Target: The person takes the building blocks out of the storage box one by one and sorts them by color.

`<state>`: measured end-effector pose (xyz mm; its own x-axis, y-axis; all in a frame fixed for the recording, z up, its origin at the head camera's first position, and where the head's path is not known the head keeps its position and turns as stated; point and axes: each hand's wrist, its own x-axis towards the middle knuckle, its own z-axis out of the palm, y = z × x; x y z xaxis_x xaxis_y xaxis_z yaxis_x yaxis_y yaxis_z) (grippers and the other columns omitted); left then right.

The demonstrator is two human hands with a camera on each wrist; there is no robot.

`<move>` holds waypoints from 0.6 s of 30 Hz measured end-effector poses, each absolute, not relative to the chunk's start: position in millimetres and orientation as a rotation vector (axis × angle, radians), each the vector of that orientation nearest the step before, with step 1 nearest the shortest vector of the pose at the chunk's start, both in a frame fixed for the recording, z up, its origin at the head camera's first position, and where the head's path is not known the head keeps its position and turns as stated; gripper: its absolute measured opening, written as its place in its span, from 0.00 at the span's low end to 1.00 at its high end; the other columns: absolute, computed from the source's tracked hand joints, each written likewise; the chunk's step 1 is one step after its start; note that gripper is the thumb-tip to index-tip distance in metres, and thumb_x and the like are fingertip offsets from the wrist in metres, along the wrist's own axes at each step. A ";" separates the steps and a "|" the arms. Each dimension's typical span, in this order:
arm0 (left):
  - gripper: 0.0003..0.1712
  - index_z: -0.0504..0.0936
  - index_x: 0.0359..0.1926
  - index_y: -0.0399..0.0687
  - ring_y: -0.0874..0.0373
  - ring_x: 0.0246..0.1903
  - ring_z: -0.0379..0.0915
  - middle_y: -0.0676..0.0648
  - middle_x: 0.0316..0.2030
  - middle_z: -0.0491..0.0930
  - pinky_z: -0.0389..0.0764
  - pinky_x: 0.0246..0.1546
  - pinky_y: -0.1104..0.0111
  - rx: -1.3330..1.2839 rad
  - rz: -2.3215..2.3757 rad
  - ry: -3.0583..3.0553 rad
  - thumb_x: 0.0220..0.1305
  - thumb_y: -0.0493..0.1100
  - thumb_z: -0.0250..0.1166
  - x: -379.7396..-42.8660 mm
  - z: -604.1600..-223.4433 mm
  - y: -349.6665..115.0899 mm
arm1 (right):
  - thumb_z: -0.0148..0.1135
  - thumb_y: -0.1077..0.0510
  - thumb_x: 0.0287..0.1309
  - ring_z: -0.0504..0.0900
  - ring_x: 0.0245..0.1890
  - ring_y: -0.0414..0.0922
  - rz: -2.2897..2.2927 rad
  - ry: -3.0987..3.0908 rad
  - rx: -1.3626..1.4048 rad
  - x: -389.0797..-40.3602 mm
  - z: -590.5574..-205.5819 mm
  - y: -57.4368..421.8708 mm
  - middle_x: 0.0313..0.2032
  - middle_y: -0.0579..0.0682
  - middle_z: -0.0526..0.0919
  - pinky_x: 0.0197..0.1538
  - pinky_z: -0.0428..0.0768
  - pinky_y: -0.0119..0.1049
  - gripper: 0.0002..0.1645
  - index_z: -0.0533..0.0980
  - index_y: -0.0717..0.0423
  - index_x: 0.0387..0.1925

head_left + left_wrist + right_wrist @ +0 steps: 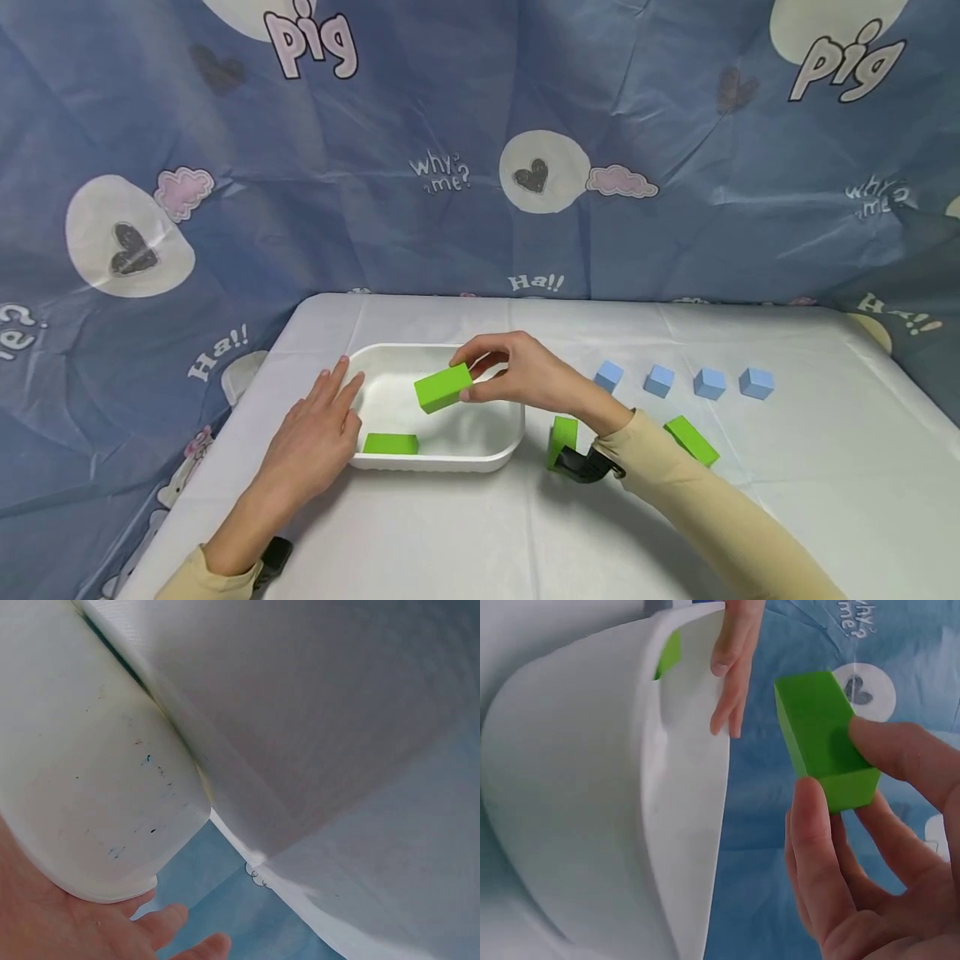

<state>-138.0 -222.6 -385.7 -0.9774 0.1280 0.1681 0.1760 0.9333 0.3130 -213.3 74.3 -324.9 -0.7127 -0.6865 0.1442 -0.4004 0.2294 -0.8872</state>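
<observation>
A white tray point(465, 462) stands on the table, with one green block point(391, 444) lying inside at its near left corner. Over the tray, my right hand point(525, 371) pinches another green block point(443, 387) between thumb and fingers; the right wrist view shows this held block point(821, 727) close up, clear of the tray wall point(570, 772). My left hand point(318, 429) rests with extended fingers against the tray's left rim. In the left wrist view, the left hand's fingers point(169, 922) show beside the tray's outer side point(112, 787).
Two more green blocks lie right of the tray: one green block point(562, 437) partly behind the right wrist, another green block point(692, 442) beyond the forearm. Several blue cubes point(659, 381) form a row farther back on the white table point(420, 533). A patterned blue cloth point(450, 233) hangs behind.
</observation>
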 end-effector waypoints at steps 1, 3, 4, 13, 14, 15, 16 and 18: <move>0.29 0.61 0.73 0.38 0.38 0.73 0.43 0.39 0.76 0.46 0.52 0.63 0.35 -0.233 -0.499 -2.945 0.75 0.41 0.43 -138.2 -385.9 -222.5 | 0.75 0.61 0.51 0.82 0.44 0.45 -1.479 2.248 -1.008 -212.7 -325.7 76.3 0.44 0.46 0.83 0.44 0.82 0.39 0.19 0.83 0.48 0.47; 0.29 0.61 0.73 0.38 0.38 0.73 0.43 0.39 0.76 0.46 0.52 0.63 0.35 -0.233 -0.500 -2.943 0.74 0.41 0.44 -138.8 -386.2 -222.3 | 0.74 0.61 0.51 0.82 0.44 0.44 -1.488 2.284 -0.983 -211.5 -327.4 80.3 0.45 0.45 0.82 0.44 0.82 0.40 0.19 0.83 0.48 0.47; 0.29 0.61 0.73 0.38 0.38 0.73 0.43 0.39 0.76 0.46 0.52 0.63 0.35 -0.233 -0.499 -2.943 0.74 0.41 0.44 -138.9 -385.8 -222.3 | 0.74 0.61 0.52 0.82 0.44 0.44 -1.497 2.299 -0.970 -211.1 -327.7 82.0 0.46 0.45 0.82 0.43 0.82 0.40 0.19 0.83 0.49 0.47; 0.29 0.62 0.73 0.37 0.37 0.73 0.43 0.38 0.76 0.47 0.53 0.62 0.35 -0.239 -0.489 -2.940 0.74 0.41 0.44 -139.4 -383.4 -222.7 | 0.74 0.60 0.53 0.81 0.45 0.45 -1.580 2.400 -0.866 -207.1 -331.0 95.9 0.47 0.46 0.81 0.48 0.79 0.43 0.19 0.81 0.50 0.48; 0.29 0.62 0.73 0.37 0.37 0.73 0.43 0.38 0.76 0.47 0.53 0.62 0.35 -0.239 -0.491 -2.941 0.74 0.41 0.44 -139.3 -383.3 -222.8 | 0.73 0.60 0.53 0.81 0.46 0.45 -1.585 2.409 -0.858 -206.6 -331.2 97.7 0.46 0.46 0.81 0.49 0.79 0.43 0.19 0.81 0.50 0.48; 0.29 0.62 0.73 0.37 0.37 0.73 0.43 0.38 0.76 0.47 0.53 0.62 0.35 -0.239 -0.491 -2.941 0.74 0.41 0.45 -139.3 -383.2 -222.9 | 0.73 0.60 0.53 0.81 0.46 0.45 -1.591 2.416 -0.850 -206.1 -331.3 99.5 0.46 0.46 0.81 0.49 0.79 0.44 0.19 0.80 0.50 0.48; 0.29 0.62 0.73 0.37 0.37 0.73 0.44 0.38 0.76 0.47 0.53 0.62 0.35 -0.240 -0.489 -2.941 0.74 0.41 0.45 -139.3 -383.1 -223.0 | 0.73 0.60 0.53 0.81 0.46 0.44 -1.599 2.423 -0.840 -205.5 -331.2 101.4 0.47 0.46 0.81 0.49 0.79 0.44 0.20 0.80 0.49 0.48; 0.29 0.62 0.73 0.37 0.37 0.73 0.44 0.38 0.76 0.47 0.54 0.62 0.35 -0.242 -0.485 -2.941 0.74 0.41 0.45 -139.2 -382.9 -223.2 | 0.73 0.60 0.53 0.81 0.46 0.44 -1.612 2.438 -0.819 -204.2 -330.7 105.0 0.47 0.45 0.81 0.49 0.79 0.44 0.20 0.80 0.48 0.48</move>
<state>-139.2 -223.2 -382.9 -0.9756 0.1338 0.1740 0.1826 0.9346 0.3053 -204.2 105.0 -330.7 -0.8491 -0.4886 0.2009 -0.3761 0.2919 -0.8794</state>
